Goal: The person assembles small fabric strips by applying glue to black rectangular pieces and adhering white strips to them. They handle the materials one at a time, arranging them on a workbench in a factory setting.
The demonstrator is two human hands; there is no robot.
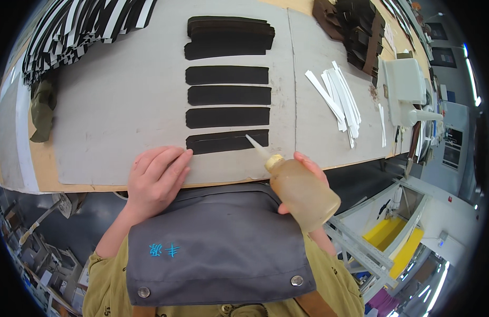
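My right hand [313,168] is wrapped round a cloudy plastic squeeze bottle [303,193] with a yellowish collar. The bottle's long pale nozzle points up and left, its tip at the nearest black strip [215,143], toward that strip's right end. A thin light line runs lengthwise along this strip. My left hand [159,171] lies at the table's front edge, palm down, fingers stretched out, with fingertips at the strip's left end. Beyond it, several similar black strips [227,117] lie in spaced rows, and an overlapping stack of strips [228,36] sits farther back.
A grey mat [118,105] covers the table. Narrow white strips [337,100] lie to the right, near dark brown pieces [355,31] and a whitish container [405,79]. Black and white strips [81,31] fill the far left. An olive piece [43,111] hangs by the left edge.
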